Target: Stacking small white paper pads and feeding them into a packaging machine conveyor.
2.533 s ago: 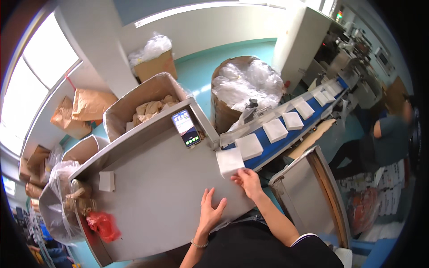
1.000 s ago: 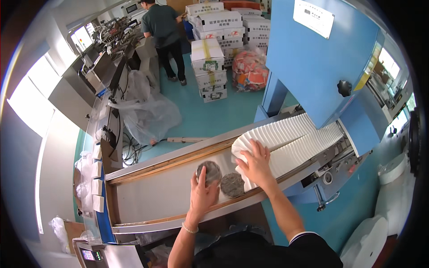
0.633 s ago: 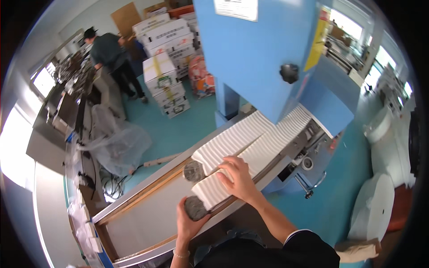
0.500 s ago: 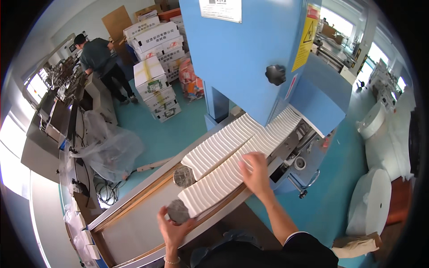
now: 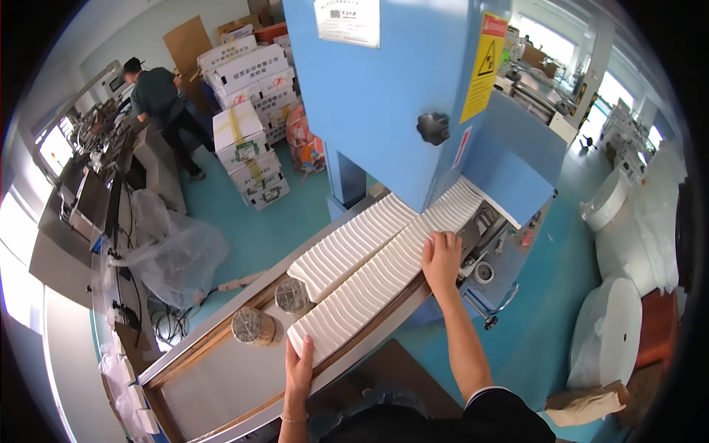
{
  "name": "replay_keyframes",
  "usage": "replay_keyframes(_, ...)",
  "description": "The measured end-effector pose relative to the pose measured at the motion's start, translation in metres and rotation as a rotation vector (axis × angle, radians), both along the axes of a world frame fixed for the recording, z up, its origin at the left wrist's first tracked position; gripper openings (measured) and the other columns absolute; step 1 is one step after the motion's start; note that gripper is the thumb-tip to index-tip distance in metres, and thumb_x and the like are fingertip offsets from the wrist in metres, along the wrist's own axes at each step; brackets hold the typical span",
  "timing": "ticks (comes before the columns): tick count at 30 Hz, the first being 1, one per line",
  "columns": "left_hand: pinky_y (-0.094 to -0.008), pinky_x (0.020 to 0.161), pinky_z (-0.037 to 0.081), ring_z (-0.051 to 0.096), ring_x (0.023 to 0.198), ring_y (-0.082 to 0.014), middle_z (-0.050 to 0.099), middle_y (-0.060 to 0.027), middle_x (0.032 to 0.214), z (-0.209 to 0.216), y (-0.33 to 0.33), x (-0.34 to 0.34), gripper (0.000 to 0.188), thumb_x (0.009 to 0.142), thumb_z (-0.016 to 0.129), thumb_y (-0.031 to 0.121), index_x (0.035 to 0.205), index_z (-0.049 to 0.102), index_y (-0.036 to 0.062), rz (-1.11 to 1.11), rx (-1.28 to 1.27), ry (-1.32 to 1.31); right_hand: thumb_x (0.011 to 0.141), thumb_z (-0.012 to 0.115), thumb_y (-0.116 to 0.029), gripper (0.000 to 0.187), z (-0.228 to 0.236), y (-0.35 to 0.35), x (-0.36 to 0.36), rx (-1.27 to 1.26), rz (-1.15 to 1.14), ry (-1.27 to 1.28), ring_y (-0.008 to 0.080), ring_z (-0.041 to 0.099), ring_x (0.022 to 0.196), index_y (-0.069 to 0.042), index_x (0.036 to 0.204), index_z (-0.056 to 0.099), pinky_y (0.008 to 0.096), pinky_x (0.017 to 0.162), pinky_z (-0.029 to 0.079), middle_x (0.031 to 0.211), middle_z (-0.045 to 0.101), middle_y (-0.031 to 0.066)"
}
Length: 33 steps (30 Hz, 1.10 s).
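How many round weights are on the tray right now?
2. One weight sits against the end of the far tissue row; the other weight sits further left, apart from the near row. None seems hidden.

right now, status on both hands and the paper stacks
Left hand flat against near end of front row of folded white paper. Right hand pressing its far end. Round metal weight just beside left end.

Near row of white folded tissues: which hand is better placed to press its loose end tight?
Probably left. The left hand lies flat against the near tissue row at its free end beside the round weights. The right hand rests far up, near the blue machine.
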<state>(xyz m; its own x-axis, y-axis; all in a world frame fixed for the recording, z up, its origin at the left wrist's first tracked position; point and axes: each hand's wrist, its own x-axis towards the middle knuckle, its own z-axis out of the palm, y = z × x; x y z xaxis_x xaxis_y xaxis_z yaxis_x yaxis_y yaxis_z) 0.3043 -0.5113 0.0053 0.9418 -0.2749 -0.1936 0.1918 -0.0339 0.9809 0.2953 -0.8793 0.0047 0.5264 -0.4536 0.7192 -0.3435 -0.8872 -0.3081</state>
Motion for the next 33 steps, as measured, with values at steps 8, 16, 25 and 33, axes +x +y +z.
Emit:
replay_keyframes(8, -0.0322, 0.094, 0.042, 0.053, 0.106, -0.0191, 0.057, -0.0124, 0.120, -0.012, 0.014, -0.007, 0.046, 0.099, 0.055, 0.028, 0.130, 0.047, -0.0036, 0.125, 0.040, -0.021, 0.085, 0.063, -0.017, 0.013, 0.012, 0.006, 0.008, -0.017, -0.032, 0.108, 0.0327, 0.049, 0.094, -0.005, 0.084, 0.058, 0.0467, 0.078, 0.040, 0.095, 0.050, 0.0118)
replay_keyframes(16, -0.0292, 0.084, 0.046, 0.054, 0.099, -0.0142, 0.060, -0.0058, 0.110, -0.002, 0.159, -0.015, 0.044, 0.098, 0.057, 0.034, 0.127, 0.053, 0.0001, 0.225, 0.207, -0.046, 0.090, 0.065, -0.050, 0.050, 0.017, 0.087, -0.012, 1.283, 0.737, 0.644, 0.0106, 0.058, 0.089, -0.002, 0.106, 0.060, 0.0251, 0.070, 0.045, 0.110, 0.062, 0.0062)
replay_keyframes(25, -0.0240, 0.053, 0.047, 0.060, 0.085, -0.0130, 0.061, -0.0066, 0.102, 0.047, 0.229, -0.038, 0.053, 0.090, 0.068, 0.035, 0.129, 0.049, 0.0050, 0.349, 0.368, 0.016, 0.082, 0.073, -0.049, 0.088, 0.018, 0.272, -0.017, 0.863, 0.831, 0.690, 0.0306, 0.054, 0.120, 0.012, 0.133, 0.035, 0.0377, 0.102, 0.041, 0.128, 0.054, 0.0254)
replay_keyframes(33, -0.0320, 0.089, 0.048, 0.057, 0.108, -0.0191, 0.058, -0.0108, 0.121, 0.068, 0.392, -0.148, 0.056, 0.096, 0.061, 0.032, 0.138, 0.043, 0.0005, 0.927, 0.122, 0.024, 0.083, 0.076, -0.031, 0.077, 0.074, 0.441, -0.026, 0.933, 1.314, 0.628, 0.0268, 0.056, 0.115, 0.006, 0.135, 0.032, 0.0375, 0.099, 0.044, 0.123, 0.056, 0.0207)
